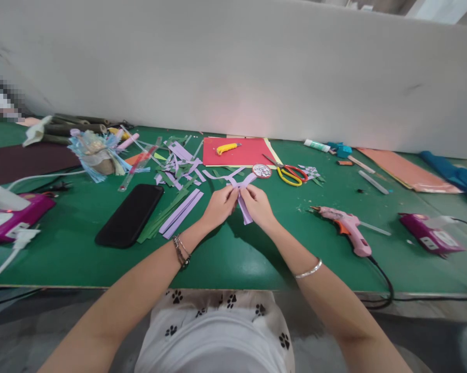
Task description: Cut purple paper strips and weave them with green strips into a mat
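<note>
Both hands meet over the near middle of the green table (233,264), fingertips nearly together on purple paper strips (246,210). Left hand (221,204): fingers closed in a pinch on the strips. Right hand (258,205): same, thumb and fingers pinched just beside the left. Strip ends spread out far of the hands, one hangs down between them. Left of the hands: a stack of flat purple strips (181,213), then green strips (163,216), then a black phone (130,215) lying at an angle. Far left of the hands: loose pile of purple and green scraps (179,165), clear ruler (134,171) at its left side, blue fringed paper bundle (99,155) further left. Far middle: red sheet (237,154) with a yellow cutter (228,148) on it; small round dish (262,171) near its right corner, open scissors (290,175) with red and yellow handles just right of that. Right side: pink glue gun (344,225) on its side, nozzle pointing left, magenta power strip (431,233) right of it. Far right: orange sheets (408,168).
</note>
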{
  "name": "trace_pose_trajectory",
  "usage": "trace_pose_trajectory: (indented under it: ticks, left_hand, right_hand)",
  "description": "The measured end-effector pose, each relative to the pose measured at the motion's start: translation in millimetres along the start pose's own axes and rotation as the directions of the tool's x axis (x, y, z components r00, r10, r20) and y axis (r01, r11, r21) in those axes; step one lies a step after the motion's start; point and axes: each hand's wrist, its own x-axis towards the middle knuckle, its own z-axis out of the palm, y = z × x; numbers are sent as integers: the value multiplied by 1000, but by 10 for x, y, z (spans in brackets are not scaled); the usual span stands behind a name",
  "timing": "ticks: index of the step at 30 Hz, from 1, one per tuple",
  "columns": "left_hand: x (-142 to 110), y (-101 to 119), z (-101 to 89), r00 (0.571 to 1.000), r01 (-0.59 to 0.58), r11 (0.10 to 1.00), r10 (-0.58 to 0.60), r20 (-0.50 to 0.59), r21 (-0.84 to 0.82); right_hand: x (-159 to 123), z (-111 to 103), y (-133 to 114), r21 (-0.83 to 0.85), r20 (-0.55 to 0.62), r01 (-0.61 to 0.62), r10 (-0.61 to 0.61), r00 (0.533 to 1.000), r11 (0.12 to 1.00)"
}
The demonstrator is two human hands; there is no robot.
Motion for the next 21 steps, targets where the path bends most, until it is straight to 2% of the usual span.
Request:
trace_pose_trajectory:
  ticks: [9, 15, 19, 21]
  left_hand:
    - [1, -3, -18, 989, -29, 999, 32, -142, 25]
    - [-1, -7, -16, 989, -33, 999, 39, -145, 42]
    - [-4, -15, -15, 988, -39, 997, 49, -145, 71]
    - [-4, -14, -12, 990, -48, 995, 59, -128, 86]
  right_hand:
    - [2, -41, -15, -21, 43, -25, 26, 999, 999]
    - [-15, -14, -10, 104, 50, -45, 40, 998, 994]
    - [-15, -9, -12, -24, 35, 2, -1, 999, 1000]
    - [-7, -13, -13, -38, 49, 2, 0, 999, 999]
